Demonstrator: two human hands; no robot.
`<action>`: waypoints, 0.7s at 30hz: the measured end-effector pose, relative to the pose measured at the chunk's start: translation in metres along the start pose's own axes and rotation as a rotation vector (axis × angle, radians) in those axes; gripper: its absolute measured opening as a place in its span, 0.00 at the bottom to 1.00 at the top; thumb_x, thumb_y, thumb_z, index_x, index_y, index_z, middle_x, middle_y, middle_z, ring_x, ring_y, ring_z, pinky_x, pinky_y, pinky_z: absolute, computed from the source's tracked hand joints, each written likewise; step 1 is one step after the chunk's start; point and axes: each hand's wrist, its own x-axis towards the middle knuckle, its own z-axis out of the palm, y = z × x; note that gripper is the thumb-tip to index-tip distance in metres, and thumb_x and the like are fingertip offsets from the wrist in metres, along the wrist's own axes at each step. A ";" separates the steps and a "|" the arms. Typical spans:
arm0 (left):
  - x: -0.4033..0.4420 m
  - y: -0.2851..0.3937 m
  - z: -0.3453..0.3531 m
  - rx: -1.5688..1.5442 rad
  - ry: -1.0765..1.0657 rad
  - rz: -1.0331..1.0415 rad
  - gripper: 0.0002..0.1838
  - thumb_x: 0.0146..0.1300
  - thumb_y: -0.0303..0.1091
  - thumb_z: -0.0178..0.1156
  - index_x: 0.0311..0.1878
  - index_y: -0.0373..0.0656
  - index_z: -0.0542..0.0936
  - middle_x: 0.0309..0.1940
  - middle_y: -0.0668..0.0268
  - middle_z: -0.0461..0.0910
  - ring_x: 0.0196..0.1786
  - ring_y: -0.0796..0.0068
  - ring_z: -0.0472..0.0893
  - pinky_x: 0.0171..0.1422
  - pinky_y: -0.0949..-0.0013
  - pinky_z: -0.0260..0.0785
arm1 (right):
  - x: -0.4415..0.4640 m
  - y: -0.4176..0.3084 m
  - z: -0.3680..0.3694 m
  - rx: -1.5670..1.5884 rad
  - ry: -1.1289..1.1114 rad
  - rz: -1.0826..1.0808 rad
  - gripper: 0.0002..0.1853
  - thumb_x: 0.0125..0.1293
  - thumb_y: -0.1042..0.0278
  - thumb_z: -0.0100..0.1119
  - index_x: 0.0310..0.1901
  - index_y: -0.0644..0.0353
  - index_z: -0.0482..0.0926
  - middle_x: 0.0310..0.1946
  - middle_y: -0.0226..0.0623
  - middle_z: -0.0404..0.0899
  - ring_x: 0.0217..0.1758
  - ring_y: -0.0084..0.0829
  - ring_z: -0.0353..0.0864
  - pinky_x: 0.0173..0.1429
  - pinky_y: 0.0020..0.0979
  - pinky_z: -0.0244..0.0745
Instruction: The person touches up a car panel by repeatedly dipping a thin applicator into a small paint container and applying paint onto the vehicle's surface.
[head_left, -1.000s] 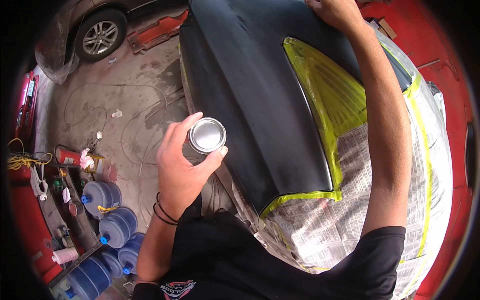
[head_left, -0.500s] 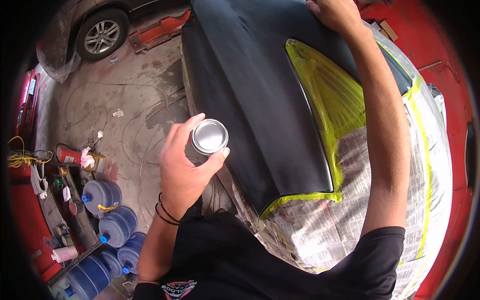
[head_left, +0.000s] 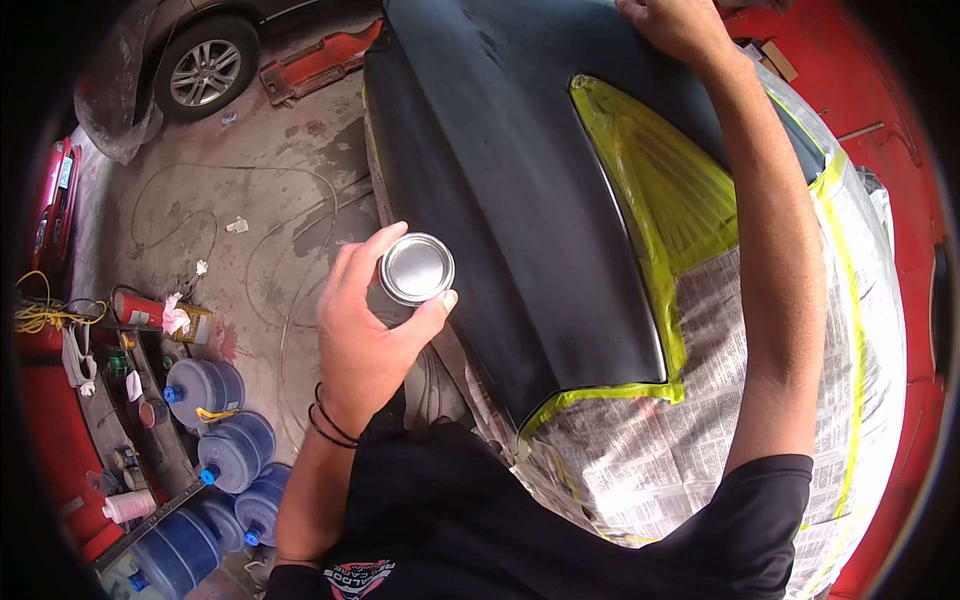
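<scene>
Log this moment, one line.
left hand: holding metal can | right hand: over dark car panel, contact unclear | tape: along panel edge

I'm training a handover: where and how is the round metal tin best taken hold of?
Probably grip the round metal tin by its bare curved edge, coming from the picture's upper right, since the left hand spans it from the lower left, leaving that side free.

At one o'clock the right hand (head_left: pixel 682 28) is sliced by the top edge; at ten, the parked car (head_left: pixel 185 45) is cropped too; at four, masking newspaper (head_left: pixel 700 440) print (columns of it!) is too small to read.
</scene>
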 end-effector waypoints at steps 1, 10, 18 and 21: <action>0.000 -0.001 0.000 0.013 -0.004 0.002 0.37 0.64 0.24 0.84 0.78 0.37 0.86 0.57 0.63 0.88 0.61 0.69 0.88 0.72 0.62 0.79 | -0.001 0.001 -0.001 0.014 0.000 -0.010 0.12 0.74 0.62 0.71 0.47 0.60 0.96 0.42 0.57 0.96 0.52 0.61 0.97 0.62 0.59 0.90; -0.009 0.000 0.002 0.021 0.009 0.024 0.37 0.63 0.27 0.87 0.76 0.38 0.86 0.56 0.60 0.89 0.59 0.63 0.91 0.69 0.60 0.82 | -0.008 -0.005 -0.006 0.040 0.000 -0.011 0.13 0.76 0.60 0.71 0.50 0.59 0.96 0.46 0.56 0.97 0.56 0.59 0.97 0.66 0.56 0.90; -0.009 0.003 -0.002 0.048 0.009 0.024 0.37 0.63 0.27 0.87 0.76 0.38 0.87 0.56 0.59 0.89 0.58 0.63 0.90 0.69 0.60 0.82 | 0.001 -0.006 -0.001 -0.039 -0.040 0.012 0.13 0.76 0.60 0.71 0.49 0.60 0.96 0.45 0.56 0.97 0.55 0.58 0.97 0.64 0.57 0.90; -0.008 0.005 -0.002 0.025 0.006 -0.003 0.36 0.64 0.25 0.84 0.77 0.37 0.87 0.56 0.63 0.88 0.60 0.68 0.88 0.72 0.62 0.78 | 0.004 -0.008 -0.001 -0.077 -0.090 0.025 0.13 0.76 0.60 0.71 0.48 0.60 0.96 0.43 0.56 0.97 0.52 0.59 0.98 0.62 0.58 0.91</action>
